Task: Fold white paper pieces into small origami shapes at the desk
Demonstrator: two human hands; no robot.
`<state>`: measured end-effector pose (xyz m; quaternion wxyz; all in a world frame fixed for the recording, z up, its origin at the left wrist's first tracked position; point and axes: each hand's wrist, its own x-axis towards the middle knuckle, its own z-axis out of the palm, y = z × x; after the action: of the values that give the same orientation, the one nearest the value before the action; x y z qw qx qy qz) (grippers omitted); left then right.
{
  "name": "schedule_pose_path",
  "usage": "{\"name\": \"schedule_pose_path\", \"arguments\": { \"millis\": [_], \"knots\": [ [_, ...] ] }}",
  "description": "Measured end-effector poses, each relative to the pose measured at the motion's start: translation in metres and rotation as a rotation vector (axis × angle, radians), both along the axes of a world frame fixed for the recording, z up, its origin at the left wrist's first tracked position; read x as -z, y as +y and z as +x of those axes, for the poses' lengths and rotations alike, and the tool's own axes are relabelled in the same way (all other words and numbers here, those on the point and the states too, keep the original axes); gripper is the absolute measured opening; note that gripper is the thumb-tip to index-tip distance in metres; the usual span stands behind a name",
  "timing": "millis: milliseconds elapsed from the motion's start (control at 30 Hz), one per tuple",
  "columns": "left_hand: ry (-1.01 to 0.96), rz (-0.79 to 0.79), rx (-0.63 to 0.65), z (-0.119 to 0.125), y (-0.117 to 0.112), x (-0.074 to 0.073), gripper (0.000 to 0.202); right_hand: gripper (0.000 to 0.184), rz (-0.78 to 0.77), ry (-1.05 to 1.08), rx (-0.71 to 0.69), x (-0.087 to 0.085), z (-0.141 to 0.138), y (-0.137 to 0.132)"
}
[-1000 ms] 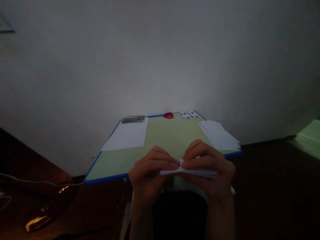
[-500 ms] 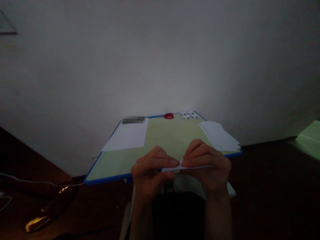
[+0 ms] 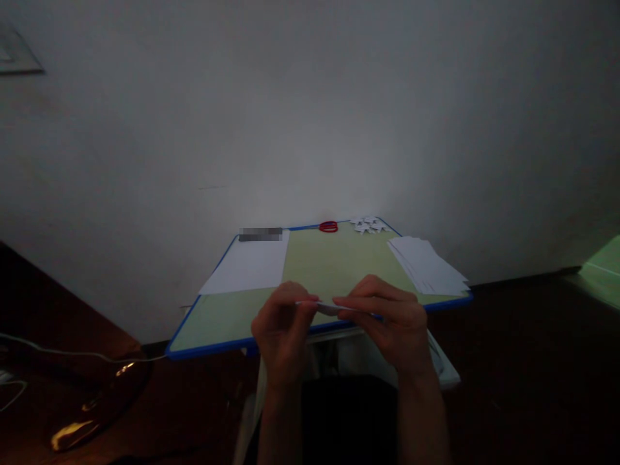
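Observation:
Both my hands pinch a small folded piece of white paper just above the near edge of a green board with a blue rim. My left hand grips its left end with closed fingers. My right hand holds its right end, fingers pressed together over it. The paper shows edge-on as a thin white strip between the fingertips.
On the board lie a white sheet at the left, a stack of white paper strips at the right, red rubber bands and several small folded white pieces at the far edge. A dark shiny object and a cable sit lower left.
My hands have lifted slightly and turned the folded paper from a flat, wider shape to a thin edge-on strip; the fingers have shifted along it.

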<state>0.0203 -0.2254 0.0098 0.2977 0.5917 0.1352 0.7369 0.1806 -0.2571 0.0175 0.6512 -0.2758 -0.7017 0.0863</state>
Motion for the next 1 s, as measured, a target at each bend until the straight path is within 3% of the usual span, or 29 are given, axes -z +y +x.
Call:
{"name": "schedule_pose_path", "arguments": {
  "millis": [167,333,433,533,600,733,800,900,1000],
  "knots": [
    [-0.128,-0.178,-0.184,0.019,-0.006,0.0,0.02,0.017,-0.058,0.05,0.03,-0.006,-0.021,-0.001],
    [-0.339,-0.449,-0.354,0.025,-0.009,-0.007,0.043,0.012,-0.004,-0.144,0.053,-0.005,-0.04,-0.003],
    [-0.493,-0.506,-0.19,0.016,-0.007,-0.014,0.047,0.015,-0.052,-0.253,-0.004,-0.007,-0.045,-0.007],
    [-0.623,-0.542,0.061,0.004,-0.004,-0.018,0.055,0.04,-0.183,-0.238,-0.225,-0.011,-0.047,-0.01],
    [-0.617,-0.535,0.172,0.0,-0.003,-0.018,0.056,0.05,-0.255,-0.108,-0.362,-0.013,-0.05,-0.01],
    [-0.453,-0.42,0.218,0.004,-0.003,-0.01,0.055,0.054,-0.398,0.256,-0.261,-0.008,-0.066,-0.003],
    [-0.373,-0.387,0.101,0.008,-0.002,-0.003,0.057,0.053,-0.476,0.28,-0.271,-0.003,-0.076,0.0],
    [-0.271,-0.38,-0.272,0.008,0.003,0.005,0.054,0.056,-0.529,0.275,-0.352,0.003,-0.089,0.002],
    [-0.154,-0.364,-0.529,0.002,0.008,0.011,0.034,0.067,-0.563,0.231,-0.448,0.006,-0.097,0.003]
  ]
}}
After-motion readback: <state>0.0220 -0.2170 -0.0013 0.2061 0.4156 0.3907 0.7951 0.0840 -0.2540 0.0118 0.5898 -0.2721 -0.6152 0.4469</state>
